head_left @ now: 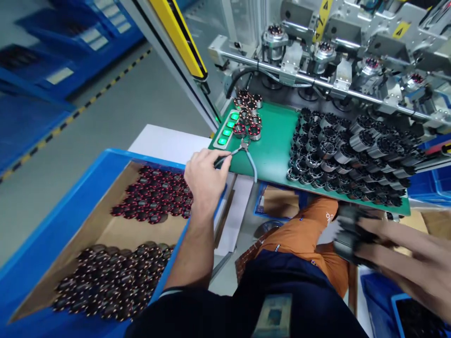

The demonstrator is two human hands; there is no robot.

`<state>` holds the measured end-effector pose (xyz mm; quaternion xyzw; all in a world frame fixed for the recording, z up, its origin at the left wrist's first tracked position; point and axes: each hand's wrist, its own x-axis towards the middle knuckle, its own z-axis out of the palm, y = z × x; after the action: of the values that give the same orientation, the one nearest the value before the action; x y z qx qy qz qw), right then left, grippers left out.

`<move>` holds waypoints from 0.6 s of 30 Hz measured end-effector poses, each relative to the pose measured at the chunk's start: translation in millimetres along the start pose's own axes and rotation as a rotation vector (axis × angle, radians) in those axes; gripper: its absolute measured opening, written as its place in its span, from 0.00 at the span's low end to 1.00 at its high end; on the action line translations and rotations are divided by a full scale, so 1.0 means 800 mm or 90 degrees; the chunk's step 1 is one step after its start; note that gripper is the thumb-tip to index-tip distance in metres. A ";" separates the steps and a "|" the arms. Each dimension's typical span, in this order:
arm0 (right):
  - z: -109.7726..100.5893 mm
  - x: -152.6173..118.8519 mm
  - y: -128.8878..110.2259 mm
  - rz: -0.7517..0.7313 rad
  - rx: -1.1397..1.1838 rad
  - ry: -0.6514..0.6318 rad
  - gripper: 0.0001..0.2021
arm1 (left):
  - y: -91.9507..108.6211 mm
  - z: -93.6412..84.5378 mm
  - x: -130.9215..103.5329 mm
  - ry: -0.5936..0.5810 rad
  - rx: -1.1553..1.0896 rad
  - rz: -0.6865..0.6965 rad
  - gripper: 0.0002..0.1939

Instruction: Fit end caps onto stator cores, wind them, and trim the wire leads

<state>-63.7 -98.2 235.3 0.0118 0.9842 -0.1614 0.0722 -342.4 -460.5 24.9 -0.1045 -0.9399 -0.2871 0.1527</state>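
Head view: left hand (204,176) grips pliers (243,152); right hand (373,244) clutches blurred stators (347,234).

You wear a dark navy top with short sleeves ending at the elbow, bare forearms and hands, and orange trousers (303,234) with a small white mark near the knee.

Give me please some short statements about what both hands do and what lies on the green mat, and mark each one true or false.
1. The left hand grips the pliers by a handle. True.
2. The right hand is empty. False: it holds a blurred stack of dark round parts.
3. The green mat carries many motor stators. True.
4. The blue bin on the left is filled with pliers. False: it holds wound round parts.
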 end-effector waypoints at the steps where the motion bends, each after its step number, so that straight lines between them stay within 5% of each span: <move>1: 0.003 0.045 -0.027 -0.105 -0.002 -0.034 0.25 | -0.001 -0.002 0.001 0.006 -0.003 -0.004 0.10; 4: 0.015 0.187 -0.100 -0.274 -0.144 -0.211 0.26 | 0.000 -0.012 0.005 0.039 -0.025 -0.011 0.08; 9: 0.047 0.352 -0.150 -0.225 -0.312 -0.236 0.23 | 0.026 -0.025 -0.002 0.092 -0.223 -0.019 0.12; 13: 0.066 0.410 -0.140 -0.185 -0.329 -0.244 0.23 | 0.061 -0.015 -0.003 -0.010 -0.409 -0.022 0.21; 18: 0.065 0.413 -0.133 -0.177 -0.315 -0.222 0.23 | 0.098 0.023 0.019 -0.113 -0.239 0.008 0.35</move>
<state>-388.5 -215.3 172.0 -0.1684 0.9585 0.0745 0.2175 -338.7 -384.7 55.3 -0.1620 -0.8788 -0.4463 0.0486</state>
